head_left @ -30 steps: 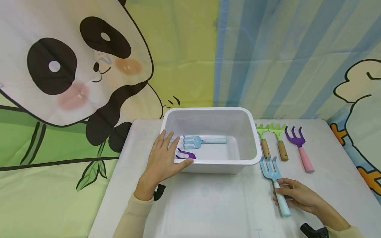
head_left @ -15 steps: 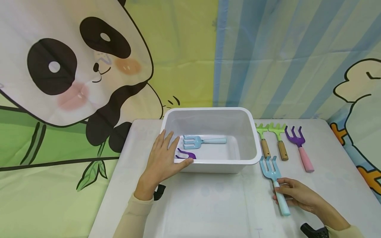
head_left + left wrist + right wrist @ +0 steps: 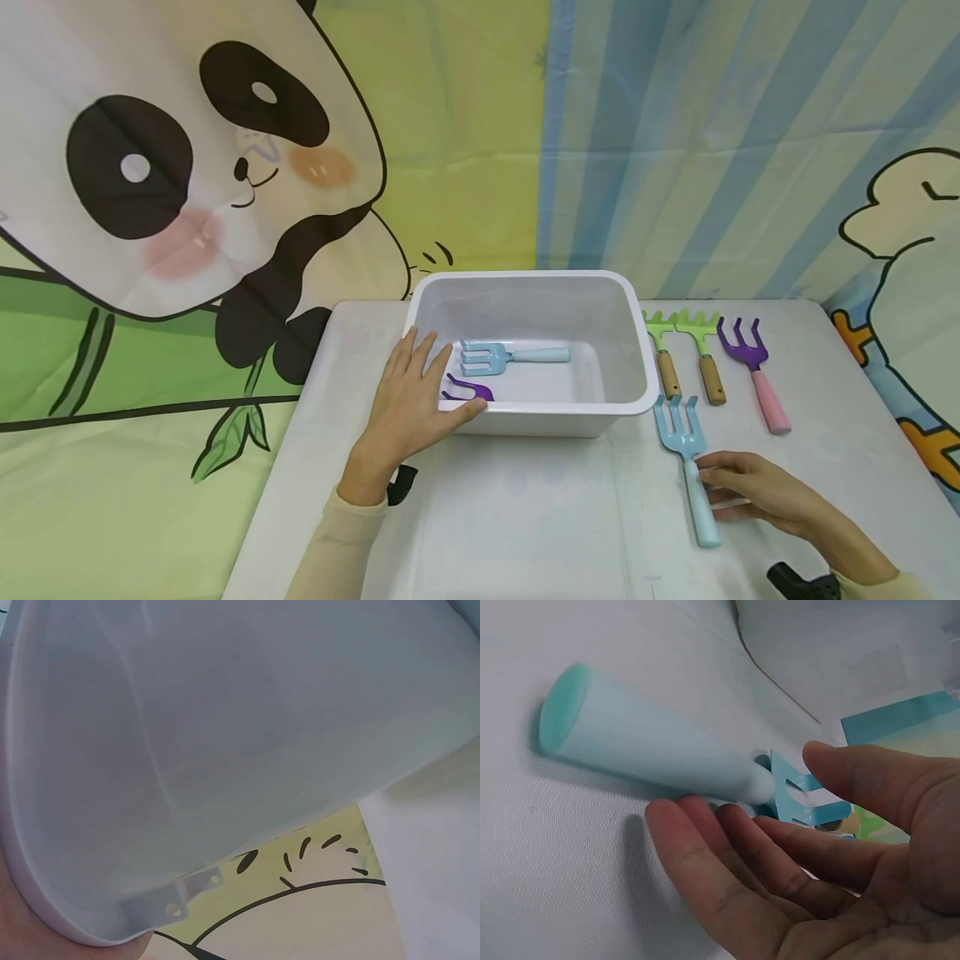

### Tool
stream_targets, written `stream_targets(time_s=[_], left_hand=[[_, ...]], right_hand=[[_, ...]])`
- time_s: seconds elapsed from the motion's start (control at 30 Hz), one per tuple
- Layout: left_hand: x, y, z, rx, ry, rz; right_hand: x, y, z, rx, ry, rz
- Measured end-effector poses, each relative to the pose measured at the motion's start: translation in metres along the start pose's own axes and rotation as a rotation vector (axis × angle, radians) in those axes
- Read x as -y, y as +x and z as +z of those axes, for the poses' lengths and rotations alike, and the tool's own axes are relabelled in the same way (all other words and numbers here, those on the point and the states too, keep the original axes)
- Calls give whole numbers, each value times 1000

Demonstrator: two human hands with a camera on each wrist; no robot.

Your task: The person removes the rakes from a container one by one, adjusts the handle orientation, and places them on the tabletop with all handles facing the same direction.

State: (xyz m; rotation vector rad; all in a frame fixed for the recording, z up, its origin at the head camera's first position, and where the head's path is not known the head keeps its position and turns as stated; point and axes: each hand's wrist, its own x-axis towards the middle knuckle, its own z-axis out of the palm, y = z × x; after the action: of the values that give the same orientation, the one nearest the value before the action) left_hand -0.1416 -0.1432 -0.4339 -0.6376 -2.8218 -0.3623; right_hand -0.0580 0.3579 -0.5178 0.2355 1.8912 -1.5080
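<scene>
My left hand (image 3: 408, 396) rests on the front left corner of a white plastic bin (image 3: 532, 409), its fingers straight and spread, the thumb along the front rim. Inside the bin lie a light blue garden hand fork (image 3: 492, 358) and a purple fork (image 3: 480, 390), mostly hidden by the front wall. To the right, a second light blue hand fork (image 3: 699, 504) lies on the table with its tines pointing away. My right hand (image 3: 765, 490) is just beside its handle, thumb and fingers apart; in the right wrist view the fork's handle (image 3: 652, 742) lies beyond the fingertips, not gripped.
Right of the bin, two green hand rakes with wooden handles (image 3: 712, 379) lie side by side, next to a purple hand fork with a pink handle (image 3: 769, 402). A cartoon-printed curtain (image 3: 465, 150) hangs behind the white table (image 3: 525, 517).
My right hand has let go of the light blue fork and drawn slightly right. The fork's handle end has shifted a little left. My left hand has not moved.
</scene>
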Motion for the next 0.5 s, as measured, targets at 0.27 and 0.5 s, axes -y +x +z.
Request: stream_targets(time_s=[0.27,0.5], left_hand=[[-1,0,0,2,3,-2],[0,0,1,0,4,-2]], right_hand=[[8,-5,-10,8,-8,-41],[39,-13,-20,-38,-107,-105]])
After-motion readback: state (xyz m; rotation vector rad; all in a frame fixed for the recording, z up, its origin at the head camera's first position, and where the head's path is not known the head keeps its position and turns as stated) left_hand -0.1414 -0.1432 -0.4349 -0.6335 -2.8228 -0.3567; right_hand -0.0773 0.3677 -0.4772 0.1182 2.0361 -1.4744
